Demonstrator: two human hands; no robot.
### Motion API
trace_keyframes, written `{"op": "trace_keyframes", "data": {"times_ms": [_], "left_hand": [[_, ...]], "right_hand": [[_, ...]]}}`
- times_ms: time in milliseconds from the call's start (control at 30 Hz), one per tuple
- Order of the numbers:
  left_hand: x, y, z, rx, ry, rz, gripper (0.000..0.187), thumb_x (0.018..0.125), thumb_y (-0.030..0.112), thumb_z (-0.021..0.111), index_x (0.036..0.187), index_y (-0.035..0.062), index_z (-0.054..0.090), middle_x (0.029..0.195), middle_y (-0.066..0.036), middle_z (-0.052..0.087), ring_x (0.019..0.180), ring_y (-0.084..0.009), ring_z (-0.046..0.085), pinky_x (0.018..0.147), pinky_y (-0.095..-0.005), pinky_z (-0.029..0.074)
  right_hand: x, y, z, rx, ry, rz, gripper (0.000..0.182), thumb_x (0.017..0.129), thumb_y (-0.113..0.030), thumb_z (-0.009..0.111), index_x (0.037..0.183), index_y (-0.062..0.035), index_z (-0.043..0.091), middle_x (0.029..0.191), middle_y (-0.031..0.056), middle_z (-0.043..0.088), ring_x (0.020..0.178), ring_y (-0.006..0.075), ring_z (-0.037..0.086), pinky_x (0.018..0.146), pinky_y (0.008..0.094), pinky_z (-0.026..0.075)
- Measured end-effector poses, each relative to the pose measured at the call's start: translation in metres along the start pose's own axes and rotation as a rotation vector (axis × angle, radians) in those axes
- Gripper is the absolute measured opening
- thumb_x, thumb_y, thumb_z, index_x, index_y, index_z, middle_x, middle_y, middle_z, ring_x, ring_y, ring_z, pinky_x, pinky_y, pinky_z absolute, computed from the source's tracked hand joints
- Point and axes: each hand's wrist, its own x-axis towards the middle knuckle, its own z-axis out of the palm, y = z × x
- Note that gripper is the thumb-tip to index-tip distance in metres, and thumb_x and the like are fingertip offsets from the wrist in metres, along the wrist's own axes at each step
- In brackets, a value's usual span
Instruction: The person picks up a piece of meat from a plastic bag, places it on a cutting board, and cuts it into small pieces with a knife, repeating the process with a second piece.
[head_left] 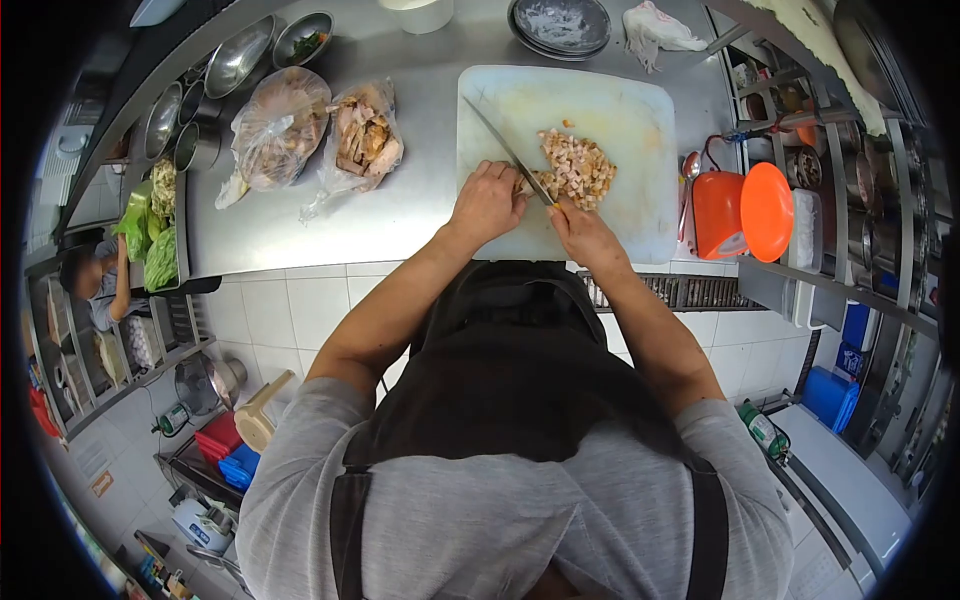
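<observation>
My right hand [583,232] is wrapped round the handle of a long knife [503,145], whose blade points up and to the left across the white cutting board [635,115]. Beside the blade, my left hand [488,200] presses down with curled fingers on a piece of meat [524,184], mostly hidden under the fingertips. Diced meat [580,168] lies in a heap on the board, just right of the knife. Left of the board, two clear plastic bags sit on the steel counter, one with large pieces of meat [365,140], the other with bulky contents [282,125].
An orange scale [718,212] with a round orange pan [767,212] stands right of the board, near a spoon [690,168]. Dark plates [562,22] and a white cloth [660,32] lie behind. Metal bowls [240,55] line the back left. Another person [105,285] is at far left by green vegetables [145,225].
</observation>
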Motion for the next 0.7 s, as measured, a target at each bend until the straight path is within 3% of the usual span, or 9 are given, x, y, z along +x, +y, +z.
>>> {"op": "trace_keyframes", "data": {"times_ms": [100,233,333,400,500,633,700], "left_hand": [[-0.003,-0.001,0.000,-0.004,0.017,-0.009,0.028,0.075,0.011,0.071,0.098,-0.0016,0.065,0.101,-0.017,0.065,0.098,-0.0332,0.059,0.089,-0.0400,0.049],[-0.002,-0.002,0.002,-0.030,0.046,-0.001,0.023,0.075,0.009,0.070,0.094,-0.0016,0.065,0.096,-0.016,0.065,0.094,-0.0333,0.060,0.087,-0.0398,0.050],[0.002,-0.003,0.002,0.002,0.008,-0.009,0.017,0.074,0.006,0.069,0.088,-0.0008,0.063,0.091,-0.015,0.064,0.091,-0.0335,0.060,0.084,-0.0403,0.051],[0.003,-0.005,0.004,-0.006,0.031,0.015,0.015,0.074,0.005,0.067,0.086,-0.0003,0.062,0.089,-0.016,0.064,0.090,-0.0337,0.060,0.083,-0.0407,0.051],[0.011,-0.013,0.003,0.006,0.051,0.020,0.012,0.074,0.005,0.066,0.084,0.0002,0.062,0.088,-0.016,0.064,0.089,-0.0331,0.060,0.083,-0.0406,0.050],[0.017,-0.023,-0.002,0.007,0.039,0.027,0.011,0.074,0.006,0.065,0.083,0.0003,0.062,0.087,-0.016,0.065,0.089,-0.0328,0.060,0.085,-0.0402,0.050],[0.019,-0.022,-0.004,0.016,0.051,0.038,0.013,0.073,0.005,0.065,0.085,0.0000,0.062,0.087,-0.016,0.065,0.089,-0.0338,0.060,0.083,-0.0412,0.050]], "right_hand": [[-0.012,-0.009,-0.007,0.038,0.085,-0.052,0.030,0.100,-0.030,0.050,0.104,-0.0011,0.054,0.077,0.0291,0.063,0.076,0.0491,0.061,0.068,0.0571,0.047],[-0.024,-0.010,-0.014,0.009,0.003,-0.006,0.027,0.101,-0.028,0.050,0.103,-0.0012,0.054,0.073,0.0284,0.062,0.072,0.0489,0.061,0.065,0.0573,0.046],[-0.025,-0.002,-0.011,-0.005,-0.015,-0.132,0.027,0.101,-0.028,0.050,0.103,-0.0014,0.054,0.072,0.0282,0.062,0.072,0.0493,0.061,0.066,0.0574,0.047],[-0.021,-0.008,-0.015,-0.051,-0.115,0.018,0.029,0.101,-0.030,0.048,0.104,-0.0011,0.054,0.077,0.0289,0.064,0.077,0.0490,0.062,0.071,0.0577,0.048],[-0.001,-0.006,0.001,-0.047,-0.115,0.085,0.034,0.101,-0.032,0.046,0.108,-0.0002,0.054,0.084,0.0300,0.066,0.084,0.0491,0.063,0.077,0.0573,0.048],[0.020,-0.013,0.011,-0.116,-0.116,0.063,0.038,0.101,-0.034,0.045,0.111,0.0008,0.055,0.088,0.0299,0.066,0.089,0.0493,0.063,0.080,0.0568,0.049],[0.019,-0.006,0.018,-0.074,-0.001,-0.024,0.037,0.101,-0.034,0.045,0.109,0.0002,0.056,0.087,0.0286,0.067,0.088,0.0490,0.063,0.079,0.0563,0.049]]}}
